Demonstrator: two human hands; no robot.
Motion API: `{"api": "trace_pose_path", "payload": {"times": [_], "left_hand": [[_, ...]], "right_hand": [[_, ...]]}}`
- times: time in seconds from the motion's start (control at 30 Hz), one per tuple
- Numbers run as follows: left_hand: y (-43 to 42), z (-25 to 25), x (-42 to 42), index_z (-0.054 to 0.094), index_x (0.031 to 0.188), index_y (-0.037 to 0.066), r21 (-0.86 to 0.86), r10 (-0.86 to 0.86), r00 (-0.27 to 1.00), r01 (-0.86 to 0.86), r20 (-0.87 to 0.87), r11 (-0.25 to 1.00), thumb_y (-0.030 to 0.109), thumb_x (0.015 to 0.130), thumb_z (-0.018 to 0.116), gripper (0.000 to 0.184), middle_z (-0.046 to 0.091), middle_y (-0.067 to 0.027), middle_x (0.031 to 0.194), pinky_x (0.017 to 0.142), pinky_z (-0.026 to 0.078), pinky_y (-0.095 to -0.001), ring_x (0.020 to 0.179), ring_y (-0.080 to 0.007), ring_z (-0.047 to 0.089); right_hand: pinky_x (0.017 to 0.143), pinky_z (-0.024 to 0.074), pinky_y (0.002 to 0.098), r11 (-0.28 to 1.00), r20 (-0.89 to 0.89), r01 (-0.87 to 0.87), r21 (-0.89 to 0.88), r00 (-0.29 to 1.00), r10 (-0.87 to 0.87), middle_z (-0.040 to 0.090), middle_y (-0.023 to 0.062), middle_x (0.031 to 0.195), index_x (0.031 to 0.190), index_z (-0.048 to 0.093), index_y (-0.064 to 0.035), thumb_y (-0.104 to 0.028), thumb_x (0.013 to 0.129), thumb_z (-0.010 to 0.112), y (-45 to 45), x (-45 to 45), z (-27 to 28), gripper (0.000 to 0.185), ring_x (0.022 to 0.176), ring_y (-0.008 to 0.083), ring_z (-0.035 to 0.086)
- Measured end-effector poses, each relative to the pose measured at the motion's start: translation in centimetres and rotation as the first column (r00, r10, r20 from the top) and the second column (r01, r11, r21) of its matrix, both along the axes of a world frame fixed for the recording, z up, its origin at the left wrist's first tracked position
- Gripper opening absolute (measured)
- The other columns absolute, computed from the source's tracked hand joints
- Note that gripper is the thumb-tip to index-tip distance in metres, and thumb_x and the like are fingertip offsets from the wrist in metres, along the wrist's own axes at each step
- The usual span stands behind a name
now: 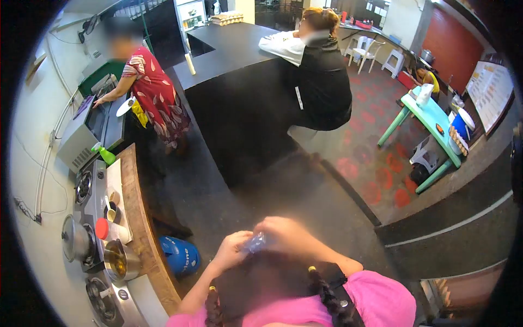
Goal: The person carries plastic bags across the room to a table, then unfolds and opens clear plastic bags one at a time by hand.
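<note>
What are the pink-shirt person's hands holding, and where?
A small see-through bluish thing. The left hand holds its left edge. The right hand is by its upper right side, too blurry to tell if it grips.

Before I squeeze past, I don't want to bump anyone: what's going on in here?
The camera wearer's left hand grips a small piece of clear bluish plastic; the right hand is right beside it, its exact hold unclear. Off to the left, a person in a red patterned dress reaches toward a metal appliance, while a person in a black jacket leans on the black counter. A lidded pot sits on the stove.
</note>
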State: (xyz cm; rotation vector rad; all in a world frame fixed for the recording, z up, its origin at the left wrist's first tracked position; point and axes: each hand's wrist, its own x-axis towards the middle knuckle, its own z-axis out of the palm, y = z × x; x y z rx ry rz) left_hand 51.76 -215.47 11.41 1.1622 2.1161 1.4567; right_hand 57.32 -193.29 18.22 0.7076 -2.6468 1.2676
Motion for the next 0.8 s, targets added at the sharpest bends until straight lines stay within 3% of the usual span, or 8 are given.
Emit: {"api": "trace_pose_path", "payload": {"times": [0.07,0.13,0.2,0.37,0.47,0.57,0.63,0.8], "left_hand": [[-0.1,1.2,-0.6,0.068,0.098,-0.001,0.049,0.030,0.998,-0.028,-0.047,0.998,0.004,0.078,0.064,0.021,0.068,-0.0141,0.101,0.079,0.050,-0.0315,0.089,-0.0251,0.066],[-0.5,1.5,-1.0,0.070,0.101,0.003,-0.031,0.100,0.995,-0.100,-0.001,0.994,0.005,0.079,0.063,0.023,0.069,-0.0145,0.102,0.084,0.051,-0.0371,0.094,-0.0306,0.066],[-1.3,0.7,-1.9,0.069,0.101,0.003,-0.044,0.097,0.995,-0.098,-0.024,0.994,0.005,0.079,0.063,0.022,0.069,-0.0144,0.102,0.084,0.051,-0.0367,0.094,-0.0304,0.066],[-1.4,-0.2,-2.9,0.068,0.100,0.002,-0.059,0.152,0.988,-0.150,0.018,0.987,0.004,0.080,0.064,0.021,0.069,-0.0145,0.101,0.084,0.051,-0.0360,0.094,-0.0298,0.066],[-1.2,-0.6,-3.4,0.068,0.100,0.002,0.063,0.136,0.991,-0.136,-0.004,0.989,0.003,0.081,0.063,0.020,0.068,-0.0144,0.104,0.083,0.051,-0.0361,0.094,-0.0296,0.066],[-1.0,-1.5,-3.7,0.069,0.099,0.001,0.097,0.145,0.989,-0.141,-0.025,0.985,0.003,0.084,0.062,0.017,0.068,-0.0133,0.099,0.081,0.050,-0.0347,0.091,-0.0246,0.066],[-0.5,-1.1,-3.6,0.069,0.099,0.002,0.105,0.248,0.964,-0.238,-0.098,0.966,-0.001,0.079,0.062,0.022,0.067,-0.0124,0.095,0.080,0.050,-0.0338,0.089,-0.0236,0.065],[0.0,-1.3,-3.0,0.067,0.098,0.002,0.153,0.394,0.918,-0.383,-0.048,0.911,-0.002,0.079,0.061,0.020,0.066,-0.0104,0.089,0.077,0.049,-0.0298,0.084,-0.0192,0.064]], "right_hand": [[0.081,0.0506,0.0403,0.999,0.000,0.038,-0.022,0.999,-0.038,0.063,0.0118,0.097,0.108,0.062,-0.0087,-0.026,0.073,0.080,0.3,-0.7,0.2,0.043,0.093,0.0319,0.062],[0.081,0.0504,0.0411,0.986,0.039,0.137,0.099,0.989,-0.141,0.064,0.0116,0.100,0.110,0.062,-0.0090,-0.026,0.072,0.080,0.7,-1.2,-0.2,0.045,0.094,0.0315,0.062],[0.081,0.0506,0.0406,0.988,0.064,0.135,0.080,0.988,-0.140,0.064,0.0116,0.100,0.109,0.063,-0.0090,-0.025,0.072,0.081,0.8,-2.2,-1.2,0.044,0.093,0.0314,0.062],[0.078,0.0514,0.0388,0.997,0.118,0.074,0.014,0.990,-0.075,0.065,0.0099,0.094,0.094,0.068,-0.0079,-0.016,0.077,0.075,2.0,-4.3,-3.9,0.020,0.089,0.0301,0.063],[0.075,0.0521,0.0380,0.997,0.124,0.071,0.019,0.990,-0.072,0.065,0.0095,0.090,0.090,0.068,-0.0078,-0.011,0.079,0.071,1.9,-4.9,-3.2,0.012,0.084,0.0290,0.064],[0.072,0.0523,0.0371,0.997,0.067,0.066,0.044,0.995,-0.069,0.064,0.0095,0.087,0.090,0.068,-0.0074,-0.009,0.079,0.070,1.7,-5.3,-3.0,0.011,0.081,0.0279,0.064],[0.071,0.0522,0.0368,0.996,0.056,0.083,0.022,0.995,-0.084,0.064,0.0092,0.087,0.090,0.069,-0.0075,-0.009,0.079,0.070,1.8,-5.4,-2.6,0.011,0.081,0.0275,0.064],[0.070,0.0520,0.0360,0.992,0.056,0.124,0.004,0.991,-0.124,0.064,0.0084,0.088,0.092,0.069,-0.0078,-0.008,0.079,0.070,2.3,-4.3,-2.6,0.012,0.082,0.0268,0.064]]}}
